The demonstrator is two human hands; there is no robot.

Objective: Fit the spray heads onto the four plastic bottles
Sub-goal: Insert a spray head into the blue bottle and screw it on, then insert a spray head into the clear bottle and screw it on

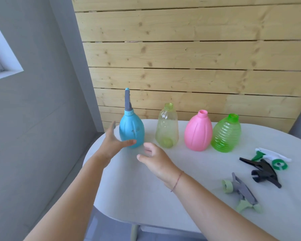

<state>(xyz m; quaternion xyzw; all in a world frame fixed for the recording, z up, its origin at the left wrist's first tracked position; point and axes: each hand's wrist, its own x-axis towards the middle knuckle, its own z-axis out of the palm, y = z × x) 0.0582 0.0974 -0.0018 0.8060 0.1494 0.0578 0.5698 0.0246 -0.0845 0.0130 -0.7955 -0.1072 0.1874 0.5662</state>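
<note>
Four bottles stand upright in a row at the far edge of the white table (129, 188), before a wooden plank wall (189, 54).

Blue bottle (132, 131): grey-and-blue spray head (128, 101) seated on its neck. It stands just beyond the left hand's fingers (129, 142).

Left hand (114, 141): fingers spread wide, holding nothing; thumb tip overlaps the blue bottle's base in this view, contact cannot be told.

Right hand (155, 159): fingers loosely curled, empty, hovering over the table just right of the left hand.

Right of the fingers, necks open: clear yellow bottle (167, 127), pink bottle (198, 132), ribbed green bottle (226, 134).

Loose heads lie well to the right of the right hand: green-and-white spray head (271, 158), black spray head (263, 172), grey-and-pale-green spray head (241, 193).
</note>
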